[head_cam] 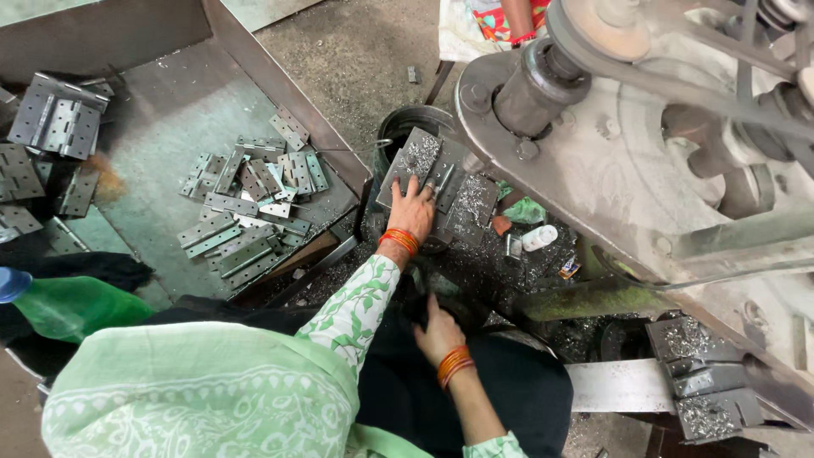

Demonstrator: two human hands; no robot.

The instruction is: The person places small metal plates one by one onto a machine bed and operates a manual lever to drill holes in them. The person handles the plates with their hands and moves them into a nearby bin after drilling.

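My left hand [413, 208] lies flat, fingers spread, on a pile of grey metal hinge plates [462, 199] dusted with shiny metal shavings, just beside the machine. Orange bangles ring that wrist, and a green patterned sleeve covers the arm. My right hand [437, 326], also with orange bangles, rests lower down against dark cloth on my lap, fingers pointing up-left into a dark spot. Whether those fingers hold anything is hidden.
A metal tray [161, 110] on the left holds several loose hinge plates [250, 203] and stacked ones [55, 114]. A green plastic bottle [72, 305] lies lower left. A big belt-driven machine [644, 127] fills the right, with more plates [704, 382] below it. A dark bucket [407, 123] sits behind the pile.
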